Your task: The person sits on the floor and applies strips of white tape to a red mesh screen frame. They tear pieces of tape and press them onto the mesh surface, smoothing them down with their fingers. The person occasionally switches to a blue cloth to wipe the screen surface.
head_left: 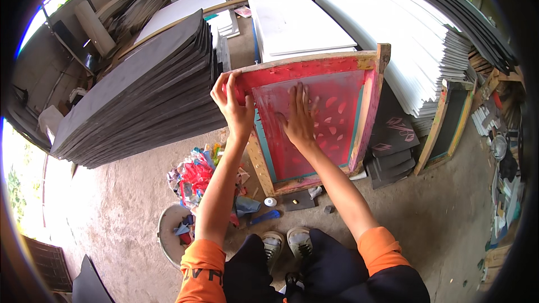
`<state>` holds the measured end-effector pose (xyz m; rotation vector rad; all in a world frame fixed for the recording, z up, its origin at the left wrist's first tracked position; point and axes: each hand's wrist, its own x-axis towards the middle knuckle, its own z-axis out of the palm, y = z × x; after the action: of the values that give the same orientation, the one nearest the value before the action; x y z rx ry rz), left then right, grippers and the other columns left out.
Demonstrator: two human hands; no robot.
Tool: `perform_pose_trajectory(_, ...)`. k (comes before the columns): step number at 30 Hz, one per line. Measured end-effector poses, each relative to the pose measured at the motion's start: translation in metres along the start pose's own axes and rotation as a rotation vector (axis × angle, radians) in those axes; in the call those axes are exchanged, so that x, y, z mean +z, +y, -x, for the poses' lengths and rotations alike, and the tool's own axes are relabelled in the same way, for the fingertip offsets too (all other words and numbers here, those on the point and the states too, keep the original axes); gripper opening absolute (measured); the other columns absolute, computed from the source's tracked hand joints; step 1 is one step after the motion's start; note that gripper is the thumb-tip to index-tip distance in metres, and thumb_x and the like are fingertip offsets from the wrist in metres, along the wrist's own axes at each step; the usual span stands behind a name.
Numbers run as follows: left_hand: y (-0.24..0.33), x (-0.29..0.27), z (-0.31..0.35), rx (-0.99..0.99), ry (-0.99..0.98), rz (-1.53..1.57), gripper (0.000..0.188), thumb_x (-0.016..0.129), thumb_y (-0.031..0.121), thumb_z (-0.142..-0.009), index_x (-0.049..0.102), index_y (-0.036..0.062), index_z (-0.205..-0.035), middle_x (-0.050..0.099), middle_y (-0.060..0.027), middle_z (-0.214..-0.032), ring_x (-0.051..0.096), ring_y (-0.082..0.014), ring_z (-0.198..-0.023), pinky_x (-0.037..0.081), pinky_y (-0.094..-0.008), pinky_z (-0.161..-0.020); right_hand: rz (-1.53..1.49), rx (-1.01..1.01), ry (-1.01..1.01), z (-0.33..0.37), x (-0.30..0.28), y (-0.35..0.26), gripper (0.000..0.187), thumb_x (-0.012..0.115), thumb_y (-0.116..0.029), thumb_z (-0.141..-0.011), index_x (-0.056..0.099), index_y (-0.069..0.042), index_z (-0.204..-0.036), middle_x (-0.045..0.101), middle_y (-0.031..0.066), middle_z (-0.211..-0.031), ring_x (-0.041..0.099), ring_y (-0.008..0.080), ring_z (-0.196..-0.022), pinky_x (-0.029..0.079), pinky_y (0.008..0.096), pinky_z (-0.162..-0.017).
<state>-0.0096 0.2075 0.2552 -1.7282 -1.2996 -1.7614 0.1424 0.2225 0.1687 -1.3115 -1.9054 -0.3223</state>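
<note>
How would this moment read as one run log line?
left hand: grips upper-left corner of wooden frame; right hand: open, palm toward red mesh; floor: bucket

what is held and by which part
The left hand grips the wooden frame at its top left corner; the right hand is open at the red mesh, gripping nothing.

Concrete floor [135, 191]: loose items grouped around the wearer's shoes [273, 248].

Heap of coloured scraps [195, 177] lies left of centre; pale round bucket [167, 235] stands just beside it, more scraps inside. Ahead of shoes: small white container [270, 202], with a flat blue tool [265, 217] just beside it; thin dark sheet [306, 205]; small dark block [329, 209] near its right end. Farther right: low stack of black sheets [388, 169], roughly aligned.
</note>
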Motion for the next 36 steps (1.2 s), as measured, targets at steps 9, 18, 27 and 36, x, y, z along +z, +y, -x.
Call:
perform_pose_trajectory(9,-0.001,0.000,-0.001,0.005,-0.002,0.028,0.064,0.055,-0.009,-0.058,0.050,0.0056,-0.120,0.044,-0.0158,-0.119,0.039,-0.0347,-0.111,0.033,-0.0443,-0.095,0.034,0.058,-0.139,0.105,0.019,0.045,0.083,0.061,-0.039,-0.081,0.021,0.003,-0.140,0.020,0.0215,-0.146,0.015,0.0356,-0.137,0.005,0.0597,-0.107)
perform_pose_trajectory(18,-0.004,0.003,0.002,0.006,-0.019,0.043,0.065,0.054,-0.009,-0.058,0.050,0.0056,-0.121,0.043,-0.0163,-0.120,0.039,-0.0339,-0.113,0.035,-0.0438,-0.096,-0.091,-0.029,-0.089,0.035,0.012,0.012,0.080,0.058,-0.051,-0.080,0.026,-0.008,-0.141,0.025,0.0115,-0.147,0.018,0.0312,-0.137,0.012,0.0618,-0.104)
perform_pose_trajectory(27,-0.002,0.011,0.000,-0.009,-0.006,0.079,0.064,0.054,-0.010,-0.058,0.052,0.0054,-0.120,0.042,-0.0166,-0.121,0.040,-0.0331,-0.115,0.037,-0.0423,-0.097,-0.147,-0.120,-0.104,0.047,0.020,0.003,0.086,0.067,-0.042,-0.075,0.025,-0.007,-0.141,0.023,0.0158,-0.147,0.017,0.0296,-0.138,0.008,0.0625,-0.106)
perform_pose_trajectory(36,-0.021,0.008,0.000,0.005,-0.069,-0.038,0.064,0.056,-0.009,-0.064,0.048,0.0099,-0.125,0.039,-0.0152,-0.124,0.039,-0.0314,-0.117,0.036,-0.0391,-0.097,-0.144,-0.003,-0.097,0.066,0.031,0.020,0.076,0.055,-0.039,-0.085,0.021,-0.002,-0.142,0.019,0.0169,-0.148,0.017,0.0317,-0.137,0.008,0.0569,-0.108)
